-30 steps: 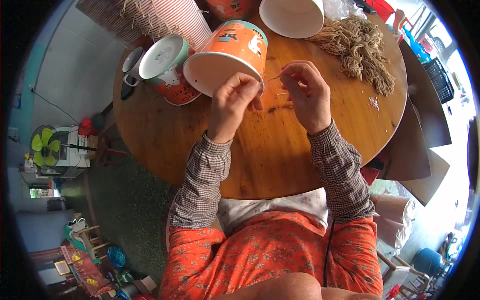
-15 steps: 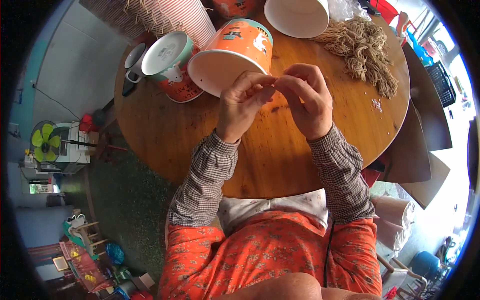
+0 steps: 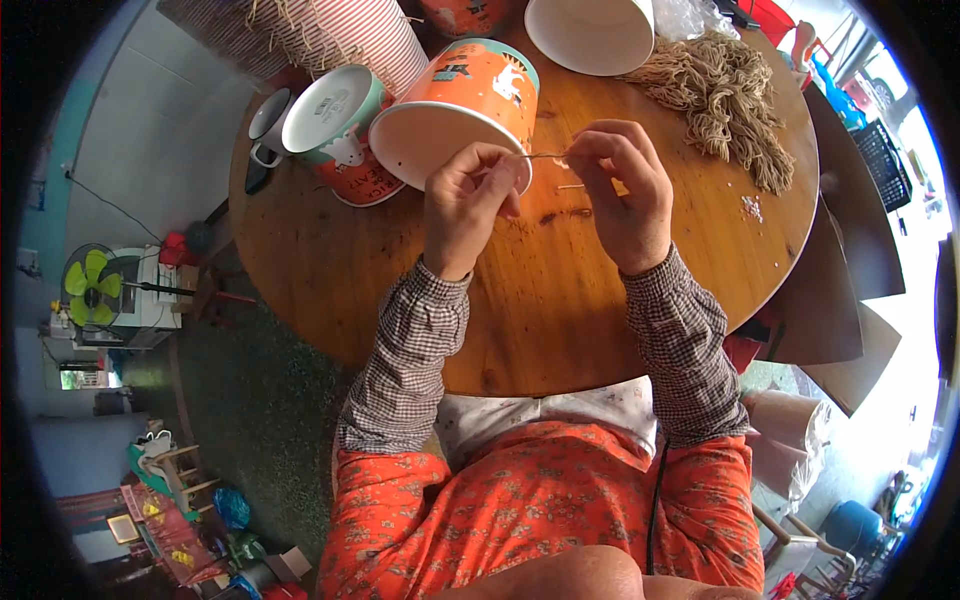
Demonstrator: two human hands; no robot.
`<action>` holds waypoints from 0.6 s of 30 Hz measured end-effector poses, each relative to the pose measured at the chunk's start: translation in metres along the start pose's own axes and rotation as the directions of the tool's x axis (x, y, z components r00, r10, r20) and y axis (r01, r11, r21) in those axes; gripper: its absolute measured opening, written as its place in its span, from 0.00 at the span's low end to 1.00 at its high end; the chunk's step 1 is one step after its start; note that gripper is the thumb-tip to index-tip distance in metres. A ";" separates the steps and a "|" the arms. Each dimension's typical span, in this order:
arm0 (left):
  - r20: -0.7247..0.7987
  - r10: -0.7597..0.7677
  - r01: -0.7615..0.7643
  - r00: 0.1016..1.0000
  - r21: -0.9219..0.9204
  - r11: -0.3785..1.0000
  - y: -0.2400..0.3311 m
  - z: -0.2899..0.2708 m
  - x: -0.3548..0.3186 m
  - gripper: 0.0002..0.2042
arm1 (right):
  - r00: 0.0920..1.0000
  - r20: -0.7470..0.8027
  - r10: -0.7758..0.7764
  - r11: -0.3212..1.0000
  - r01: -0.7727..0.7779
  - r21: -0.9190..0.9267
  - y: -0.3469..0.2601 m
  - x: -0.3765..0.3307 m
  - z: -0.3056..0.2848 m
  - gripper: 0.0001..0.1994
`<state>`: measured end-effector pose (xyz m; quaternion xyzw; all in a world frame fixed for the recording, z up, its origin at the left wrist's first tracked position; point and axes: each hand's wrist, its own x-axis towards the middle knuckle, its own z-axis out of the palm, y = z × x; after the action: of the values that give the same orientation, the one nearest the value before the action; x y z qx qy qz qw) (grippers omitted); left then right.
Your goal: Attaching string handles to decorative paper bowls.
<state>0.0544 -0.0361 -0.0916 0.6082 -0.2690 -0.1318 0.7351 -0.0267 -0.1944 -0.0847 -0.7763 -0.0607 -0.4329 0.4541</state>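
A short thin cord (image 3: 543, 155) is stretched between my two hands above the table. My left hand (image 3: 467, 205) pinches one end of it, and my right hand (image 3: 628, 195) pinches the other. Just behind my left hand an orange paper bucket (image 3: 480, 85) with a white animal print lies tipped, its white open mouth facing me. One small dark hole shows in its inside wall. Below the cord, a small pale sliver (image 3: 571, 186) shows near my right fingers; whether it lies on the table or hangs I cannot tell.
Beside the bucket stands an upturned green-and-orange bucket (image 3: 345, 150), with a mug (image 3: 270, 125) to its left. Striped stacked buckets (image 3: 360, 40) carry loose cords. A white bucket (image 3: 590, 35) lies at the back. A tan cord heap (image 3: 715, 100) and tiny white bits (image 3: 752, 208) are to the right.
My hands have moved apart, and the cord now shows taut between them. Earlier the fingertips met. The orange bucket has shifted slightly to the left.
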 end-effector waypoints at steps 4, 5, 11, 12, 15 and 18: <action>0.101 -0.112 0.133 0.989 -0.233 0.963 -0.001 -0.009 0.002 0.08 | 0.993 -0.057 0.102 0.995 -0.102 0.005 0.003 -0.001 0.002 0.06; 0.105 -0.110 0.135 0.988 -0.276 0.952 -0.001 -0.006 0.001 0.08 | 0.993 -0.056 0.103 0.995 -0.102 0.004 0.003 -0.001 0.002 0.06; 0.191 -0.155 0.234 0.969 -0.520 0.822 -0.003 -0.009 0.004 0.08 | 0.984 0.029 -0.174 0.955 0.176 -0.239 0.001 -0.001 0.001 0.08; 0.228 -0.137 0.247 0.964 -0.570 0.783 -0.003 -0.008 0.005 0.08 | 0.984 0.030 -0.173 0.955 0.175 -0.240 0.000 -0.002 0.001 0.08; 0.156 -0.124 0.176 0.980 -0.381 0.908 0.002 -0.001 0.000 0.08 | 0.979 0.126 -0.157 0.970 0.178 -0.169 -0.004 -0.003 0.003 0.10; 0.143 0.049 -0.036 0.988 -0.091 0.995 0.002 0.003 -0.001 0.07 | 0.980 0.095 -0.176 0.973 0.188 -0.135 -0.005 -0.003 0.003 0.09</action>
<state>0.0515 -0.0380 -0.0896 0.5582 -0.3286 -0.1718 0.7423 -0.0287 -0.1880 -0.0839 -0.8153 -0.1191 -0.4434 0.3529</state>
